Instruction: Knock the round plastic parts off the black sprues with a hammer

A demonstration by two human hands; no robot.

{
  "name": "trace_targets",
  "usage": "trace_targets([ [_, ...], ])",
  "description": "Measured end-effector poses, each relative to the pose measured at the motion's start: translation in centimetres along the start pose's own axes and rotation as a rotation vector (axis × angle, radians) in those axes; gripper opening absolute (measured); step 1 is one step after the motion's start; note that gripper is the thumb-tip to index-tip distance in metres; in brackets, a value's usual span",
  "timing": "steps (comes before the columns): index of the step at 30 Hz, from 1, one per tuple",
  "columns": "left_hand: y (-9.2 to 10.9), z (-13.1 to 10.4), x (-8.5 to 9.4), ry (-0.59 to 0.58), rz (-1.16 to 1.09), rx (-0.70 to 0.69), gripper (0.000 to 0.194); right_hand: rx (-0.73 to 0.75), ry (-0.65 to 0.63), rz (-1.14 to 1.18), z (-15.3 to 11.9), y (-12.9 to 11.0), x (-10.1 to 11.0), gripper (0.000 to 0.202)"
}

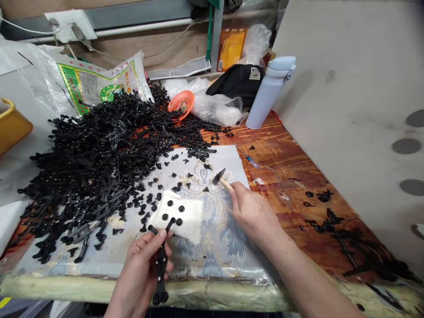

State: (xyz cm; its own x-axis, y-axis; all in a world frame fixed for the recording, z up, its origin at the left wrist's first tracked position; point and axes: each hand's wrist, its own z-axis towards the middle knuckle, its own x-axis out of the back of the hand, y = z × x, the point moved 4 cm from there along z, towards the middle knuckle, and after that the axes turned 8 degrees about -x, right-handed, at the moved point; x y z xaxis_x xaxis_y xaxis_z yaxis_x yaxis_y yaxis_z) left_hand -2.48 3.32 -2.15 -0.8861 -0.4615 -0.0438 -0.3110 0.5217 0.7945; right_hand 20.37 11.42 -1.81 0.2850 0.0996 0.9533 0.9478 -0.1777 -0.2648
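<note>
My left hand is closed around a black hinged linkage, two slim jointed arms with shiny rivets. The linkage's far end reaches over a folded cream cloth at the lower middle. On that cloth lie several round black caps, one of them by the linkage's tip. My right hand grips the wooden handle of a small hammer. Its dark head is raised to the right of the cloth, above the patterned covering, apart from the linkage.
A large heap of black linkages spreads across the left. Behind stand an orange bowl, a black pouch and a pale blue bottle. A screwdriver lies right of the covering. Loose black parts sit near the right wall.
</note>
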Motion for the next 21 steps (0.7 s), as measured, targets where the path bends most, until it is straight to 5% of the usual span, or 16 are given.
trace_targets([
  [21, -0.61, 0.14, -0.2, -0.081, 0.04, -0.038, 0.037, 0.035, -0.006, 0.004, 0.06, -0.06, -0.48, 0.023],
])
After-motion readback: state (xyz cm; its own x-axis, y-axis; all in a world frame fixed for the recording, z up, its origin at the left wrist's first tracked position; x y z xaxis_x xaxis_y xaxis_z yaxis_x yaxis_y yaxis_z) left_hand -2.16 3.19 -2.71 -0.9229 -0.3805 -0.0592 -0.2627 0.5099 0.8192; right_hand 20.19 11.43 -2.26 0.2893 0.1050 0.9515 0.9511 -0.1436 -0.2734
